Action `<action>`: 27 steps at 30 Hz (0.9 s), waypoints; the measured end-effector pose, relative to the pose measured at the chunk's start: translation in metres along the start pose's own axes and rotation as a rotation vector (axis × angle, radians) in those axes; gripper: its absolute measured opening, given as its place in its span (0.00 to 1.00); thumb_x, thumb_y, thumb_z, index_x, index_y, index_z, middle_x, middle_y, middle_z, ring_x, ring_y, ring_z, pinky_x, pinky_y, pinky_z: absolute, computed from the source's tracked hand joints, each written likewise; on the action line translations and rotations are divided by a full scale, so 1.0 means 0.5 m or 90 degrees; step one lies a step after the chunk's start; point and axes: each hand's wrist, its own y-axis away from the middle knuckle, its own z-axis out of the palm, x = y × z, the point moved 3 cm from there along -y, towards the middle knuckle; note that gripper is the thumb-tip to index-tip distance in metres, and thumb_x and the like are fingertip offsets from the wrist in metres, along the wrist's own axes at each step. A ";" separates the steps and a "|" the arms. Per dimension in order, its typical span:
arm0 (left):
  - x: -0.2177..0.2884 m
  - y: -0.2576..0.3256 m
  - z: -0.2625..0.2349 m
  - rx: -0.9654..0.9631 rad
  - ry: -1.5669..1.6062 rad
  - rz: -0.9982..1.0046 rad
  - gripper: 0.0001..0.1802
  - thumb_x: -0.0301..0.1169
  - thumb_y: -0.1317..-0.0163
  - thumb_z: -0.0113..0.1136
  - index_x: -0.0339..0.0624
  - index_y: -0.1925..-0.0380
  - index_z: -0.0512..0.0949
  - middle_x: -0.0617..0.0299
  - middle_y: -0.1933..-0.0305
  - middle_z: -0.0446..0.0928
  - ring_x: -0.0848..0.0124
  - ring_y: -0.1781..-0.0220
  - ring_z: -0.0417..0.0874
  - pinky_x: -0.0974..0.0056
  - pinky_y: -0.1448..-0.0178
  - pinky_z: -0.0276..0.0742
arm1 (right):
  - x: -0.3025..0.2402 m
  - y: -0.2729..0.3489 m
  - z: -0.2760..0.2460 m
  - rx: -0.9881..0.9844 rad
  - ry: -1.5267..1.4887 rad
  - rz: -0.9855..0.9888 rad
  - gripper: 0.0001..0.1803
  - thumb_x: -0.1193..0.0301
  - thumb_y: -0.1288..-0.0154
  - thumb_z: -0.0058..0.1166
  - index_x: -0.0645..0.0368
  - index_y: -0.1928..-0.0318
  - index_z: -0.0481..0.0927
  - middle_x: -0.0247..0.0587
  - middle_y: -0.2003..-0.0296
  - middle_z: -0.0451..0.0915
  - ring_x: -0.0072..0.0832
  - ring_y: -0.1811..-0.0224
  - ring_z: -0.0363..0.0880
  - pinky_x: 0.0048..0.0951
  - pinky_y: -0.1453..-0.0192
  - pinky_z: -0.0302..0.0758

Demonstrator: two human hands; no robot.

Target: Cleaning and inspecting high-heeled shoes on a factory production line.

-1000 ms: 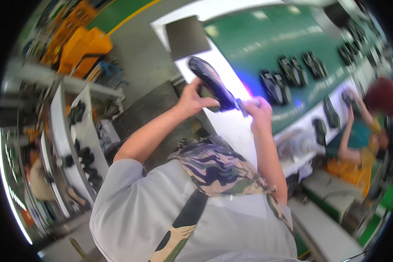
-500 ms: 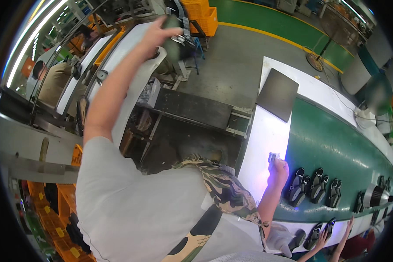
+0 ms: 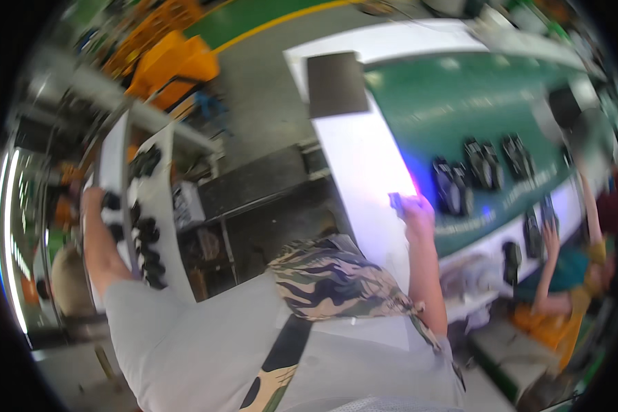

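Out at the far left, my left hand (image 3: 93, 199) is stretched over a narrow white shelf, beside a small dark thing (image 3: 110, 200) that looks like a shoe. Blur hides whether its fingers grip it. My right hand (image 3: 417, 211) is closed over the white edge of the green-topped table, pinching a small pale-blue piece (image 3: 395, 202) whose kind I cannot make out. Several black strappy shoes (image 3: 452, 185) stand in pairs on the green surface (image 3: 419, 110), to the right of that hand.
A dark flat board (image 3: 336, 84) lies on the table's white far corner. More dark shoes (image 3: 147, 240) line a white shelf at left. Orange crates (image 3: 175, 69) stand at the back left. A co-worker's hand (image 3: 551, 237) touches a shoe at the right edge.
My view has turned to the right. My left hand has come down from the raised spot at the back left to the left shelf. The right hand still pinches the small piece.
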 end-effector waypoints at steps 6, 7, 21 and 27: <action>0.512 -0.039 -0.313 0.152 0.755 0.062 0.30 0.46 0.45 0.66 0.36 0.49 0.80 0.55 0.57 0.84 0.64 0.58 0.84 0.59 0.57 0.77 | -0.022 0.092 -0.121 0.138 -0.051 -0.017 0.10 0.74 0.42 0.66 0.56 0.68 0.75 0.31 0.74 0.78 0.20 0.75 0.73 0.23 0.69 0.71; 0.710 0.009 -0.376 0.097 0.927 0.161 0.29 0.45 0.43 0.68 0.37 0.47 0.79 0.59 0.58 0.84 0.68 0.62 0.84 0.63 0.62 0.77 | -0.026 0.125 -0.148 0.181 -0.044 -0.030 0.10 0.74 0.42 0.66 0.56 0.68 0.75 0.31 0.74 0.78 0.20 0.75 0.73 0.23 0.69 0.71; 1.968 0.948 -0.722 -0.914 0.771 0.531 0.58 0.66 0.51 0.66 0.44 0.28 0.56 0.43 0.28 0.61 0.36 0.33 0.67 0.38 0.29 0.58 | 0.000 0.589 -0.289 0.645 -0.205 -0.256 0.10 0.78 0.43 0.64 0.58 0.63 0.76 0.30 0.70 0.77 0.20 0.69 0.77 0.22 0.64 0.74; 2.033 0.912 -0.754 -0.924 0.765 0.541 0.41 0.48 0.48 0.68 0.47 0.36 0.65 0.47 0.39 0.74 0.48 0.35 0.73 0.39 0.34 0.66 | 0.110 0.661 -0.239 0.797 -0.372 -0.313 0.09 0.81 0.40 0.61 0.59 0.61 0.75 0.33 0.66 0.79 0.23 0.67 0.78 0.24 0.63 0.77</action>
